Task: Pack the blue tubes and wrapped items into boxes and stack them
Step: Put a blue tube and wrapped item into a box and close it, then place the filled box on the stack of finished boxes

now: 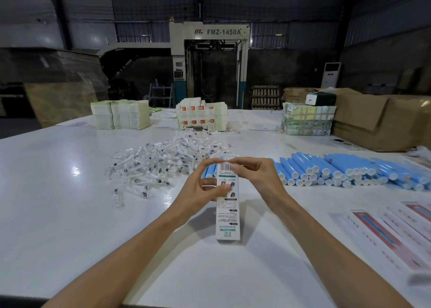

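Note:
A long white printed box (227,216) is held above the white table (70,202), its far end pointing away from me. My left hand (203,186) grips its left side near the far end. My right hand (254,177) pinches the far end by the barcode flap. Behind the hands and stretching to the right lies a heap of blue tubes (338,171) with white caps. To the left spreads a pile of clear-wrapped items (163,163).
Stacks of flat box blanks (120,114) stand at the back left, a stack of printed cartons (201,115) at the back middle, a wrapped bundle (307,121) and brown cardboard boxes (382,123) at the back right. Filled boxes (396,235) lie at the right edge.

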A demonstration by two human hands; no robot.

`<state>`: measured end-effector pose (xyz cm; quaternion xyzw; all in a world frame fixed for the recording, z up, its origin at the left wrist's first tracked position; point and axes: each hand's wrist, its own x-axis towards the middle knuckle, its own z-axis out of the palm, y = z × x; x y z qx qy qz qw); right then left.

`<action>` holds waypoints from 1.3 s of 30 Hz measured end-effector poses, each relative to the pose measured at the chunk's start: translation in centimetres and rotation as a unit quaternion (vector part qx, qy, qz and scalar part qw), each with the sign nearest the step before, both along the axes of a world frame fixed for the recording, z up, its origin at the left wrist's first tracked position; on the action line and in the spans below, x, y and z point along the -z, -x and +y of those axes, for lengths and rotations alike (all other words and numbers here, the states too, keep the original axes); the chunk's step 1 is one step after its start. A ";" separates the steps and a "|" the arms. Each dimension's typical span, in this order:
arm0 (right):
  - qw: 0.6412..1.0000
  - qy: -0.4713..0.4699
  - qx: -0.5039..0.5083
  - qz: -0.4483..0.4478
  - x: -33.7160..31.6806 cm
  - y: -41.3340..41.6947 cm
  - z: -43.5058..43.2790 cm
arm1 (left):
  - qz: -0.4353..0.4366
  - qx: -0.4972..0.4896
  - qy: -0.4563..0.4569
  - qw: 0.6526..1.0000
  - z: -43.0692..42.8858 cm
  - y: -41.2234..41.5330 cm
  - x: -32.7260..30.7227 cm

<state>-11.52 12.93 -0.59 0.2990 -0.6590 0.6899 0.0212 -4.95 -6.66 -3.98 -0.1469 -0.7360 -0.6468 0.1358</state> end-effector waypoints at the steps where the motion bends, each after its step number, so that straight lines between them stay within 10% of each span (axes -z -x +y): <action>1: 1.000 0.000 0.001 0.001 0.1 0.0 -0.1 | 0.000 0.000 -0.003 1.000 0.1 0.0 0.1; 16: 0.973 -0.138 -0.096 -0.157 1.4 -2.1 -0.7 | 0.034 0.024 -0.083 0.996 -0.6 1.2 1.1; 26: 0.959 -0.272 0.081 0.009 1.5 -4.4 2.7 | 0.046 -0.023 0.114 0.992 0.7 1.1 2.1; 39: 0.542 -0.660 0.501 0.144 2.0 -5.6 19.0 | 0.159 -0.046 0.291 0.942 -0.4 1.0 2.8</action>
